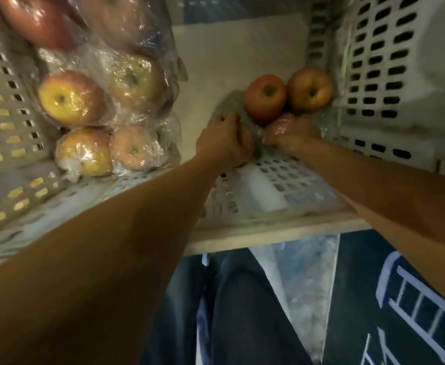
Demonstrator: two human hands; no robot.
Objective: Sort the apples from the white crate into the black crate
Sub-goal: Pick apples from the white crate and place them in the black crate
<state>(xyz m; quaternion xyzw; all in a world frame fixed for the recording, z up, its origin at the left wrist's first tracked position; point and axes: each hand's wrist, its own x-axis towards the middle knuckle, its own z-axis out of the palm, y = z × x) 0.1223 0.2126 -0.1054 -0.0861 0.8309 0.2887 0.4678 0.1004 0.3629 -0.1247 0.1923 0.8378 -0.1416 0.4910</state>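
Both hands were deep in the white crate (389, 75) on the right. The left hand (226, 143) was curled shut on a crinkly bit of clear wrap (231, 106). The right hand (292, 138) was closed around a wrapped apple (281, 125), low in the corner. It looked like the two hands were pulling the wrap off that apple, but the picture was blurry there.

Two bare apples sat just past the hands, touching each other. The red apple (265, 97) was just beyond the left hand. The orange apple (310, 89) was beside it, against the crate wall and nearer the right hand. Both had their stem ends facing up.

On the left, another pale crate (3, 122) held a bunch of wrapped apples (71, 97), well apart from the hands.

A dark crate (421, 306) with pale bars showed at the bottom right, low down by the person's legs. That was likely the black crate, so the apple would need to come back toward the body and down to the right. The right hand was nearer for that.

No words or labels could be read anywhere.
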